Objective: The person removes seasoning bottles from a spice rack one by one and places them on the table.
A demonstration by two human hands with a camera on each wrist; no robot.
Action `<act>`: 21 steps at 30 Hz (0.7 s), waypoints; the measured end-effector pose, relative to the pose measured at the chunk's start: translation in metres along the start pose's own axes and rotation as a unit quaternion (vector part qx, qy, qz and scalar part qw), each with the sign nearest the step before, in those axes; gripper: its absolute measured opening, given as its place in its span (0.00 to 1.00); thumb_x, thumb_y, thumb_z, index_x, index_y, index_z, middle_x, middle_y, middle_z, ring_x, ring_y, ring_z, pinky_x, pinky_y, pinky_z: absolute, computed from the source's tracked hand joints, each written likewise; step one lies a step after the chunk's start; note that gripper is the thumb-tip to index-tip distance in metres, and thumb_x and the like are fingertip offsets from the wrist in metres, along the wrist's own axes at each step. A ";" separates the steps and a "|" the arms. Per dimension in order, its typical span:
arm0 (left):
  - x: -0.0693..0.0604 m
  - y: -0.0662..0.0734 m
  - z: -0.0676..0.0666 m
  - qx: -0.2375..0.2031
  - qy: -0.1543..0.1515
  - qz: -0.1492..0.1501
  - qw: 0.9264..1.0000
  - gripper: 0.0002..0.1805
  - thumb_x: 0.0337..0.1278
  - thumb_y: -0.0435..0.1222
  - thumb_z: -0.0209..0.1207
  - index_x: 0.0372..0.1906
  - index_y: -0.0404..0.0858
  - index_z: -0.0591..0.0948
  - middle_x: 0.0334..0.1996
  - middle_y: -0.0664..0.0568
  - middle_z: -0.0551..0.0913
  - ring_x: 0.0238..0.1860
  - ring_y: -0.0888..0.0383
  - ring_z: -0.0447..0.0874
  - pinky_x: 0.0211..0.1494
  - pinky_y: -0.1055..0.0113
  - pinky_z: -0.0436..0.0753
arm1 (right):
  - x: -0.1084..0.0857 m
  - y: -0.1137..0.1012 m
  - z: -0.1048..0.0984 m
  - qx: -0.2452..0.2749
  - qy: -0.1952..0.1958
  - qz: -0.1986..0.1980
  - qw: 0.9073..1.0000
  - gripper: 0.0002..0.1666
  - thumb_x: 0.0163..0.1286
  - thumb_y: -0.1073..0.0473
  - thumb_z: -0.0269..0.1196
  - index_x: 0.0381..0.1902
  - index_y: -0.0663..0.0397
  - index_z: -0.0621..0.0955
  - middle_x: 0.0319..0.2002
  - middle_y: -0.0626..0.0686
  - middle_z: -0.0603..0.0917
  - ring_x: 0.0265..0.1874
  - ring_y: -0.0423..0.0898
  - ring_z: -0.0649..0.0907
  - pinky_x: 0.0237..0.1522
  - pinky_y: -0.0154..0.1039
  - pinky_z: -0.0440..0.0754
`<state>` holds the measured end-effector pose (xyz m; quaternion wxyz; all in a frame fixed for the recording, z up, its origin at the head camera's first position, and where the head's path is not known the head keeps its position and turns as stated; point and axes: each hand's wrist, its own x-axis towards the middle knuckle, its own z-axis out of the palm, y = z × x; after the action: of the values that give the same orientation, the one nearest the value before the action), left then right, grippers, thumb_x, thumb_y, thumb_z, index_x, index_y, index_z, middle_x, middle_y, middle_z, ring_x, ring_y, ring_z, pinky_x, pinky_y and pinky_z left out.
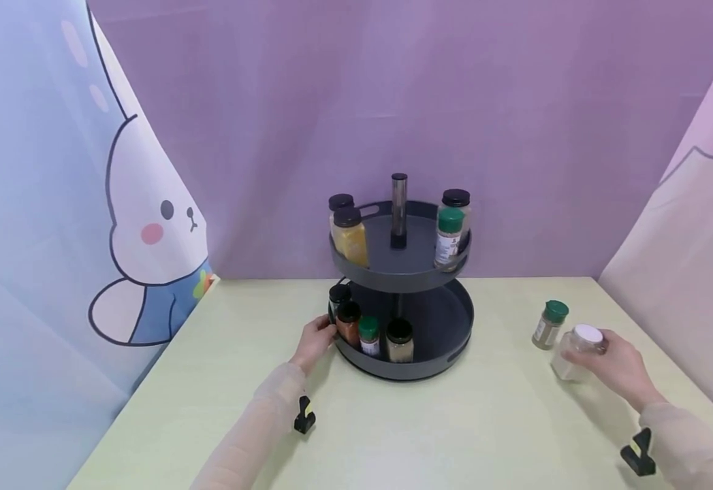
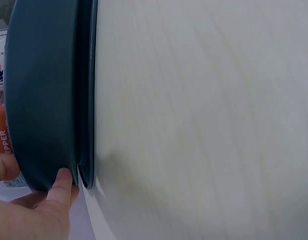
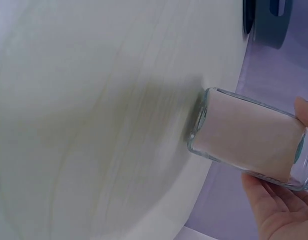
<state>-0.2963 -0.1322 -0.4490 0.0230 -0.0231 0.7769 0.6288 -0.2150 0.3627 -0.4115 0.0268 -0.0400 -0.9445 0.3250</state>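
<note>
while right hand (image 1: 620,366) grips one jar (image 1: 569,362), left hand (image 1: 314,342) pinches eight-jar rack (image 1: 405,371)

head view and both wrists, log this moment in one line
left grip: pinches rim of lower tray | right grip: holds white-lidded jar | beside it: green-lidded jar on table

Left forearm (image 1: 247,435) slants forward and inward from the lower edge, pale-sleeved to the wrist. Left hand (image 1: 315,342) bare, at the arm's far end, digits bent in a pinch; one fingertip (image 2: 64,176) pressed flat. Right forearm (image 1: 693,446) enters from the lower right corner, angled inward, likewise sleeved. Right hand (image 1: 621,364) gripping: thumb (image 3: 304,112) opposite curled fingers (image 3: 273,202). Hands well apart.
</note>
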 end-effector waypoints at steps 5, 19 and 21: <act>-0.009 0.016 -0.003 -0.007 -0.009 -0.001 1.000 0.25 0.64 0.31 0.43 0.64 0.25 0.61 0.61 0.32 0.66 0.61 0.41 0.68 0.62 0.53 0.71 | 0.001 -0.001 -0.001 0.005 0.001 0.001 1.000 0.54 0.59 0.39 0.60 0.60 0.83 0.55 0.53 0.81 0.66 0.48 0.74 0.71 0.41 0.61 0.75; 0.002 -0.002 0.000 0.006 0.003 -0.012 1.000 0.25 0.64 0.32 0.44 0.65 0.29 0.61 0.62 0.35 0.66 0.60 0.43 0.69 0.61 0.54 0.72 | 0.001 0.004 0.000 -0.004 0.002 0.001 1.000 0.55 0.58 0.39 0.61 0.59 0.83 0.55 0.53 0.81 0.67 0.48 0.74 0.71 0.42 0.61 0.74; 0.001 -0.002 -0.001 0.007 0.003 -0.008 1.000 0.25 0.64 0.32 0.43 0.65 0.28 0.61 0.62 0.34 0.66 0.60 0.43 0.69 0.61 0.54 0.72 | 0.001 0.004 0.001 -0.002 0.000 -0.003 1.000 0.54 0.58 0.40 0.61 0.59 0.82 0.56 0.53 0.81 0.67 0.48 0.74 0.71 0.42 0.60 0.75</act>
<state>-0.2972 -0.1332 -0.4504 0.0256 -0.0312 0.7809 0.6234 -0.2163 0.3655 -0.4152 0.0277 -0.0369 -0.9454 0.3227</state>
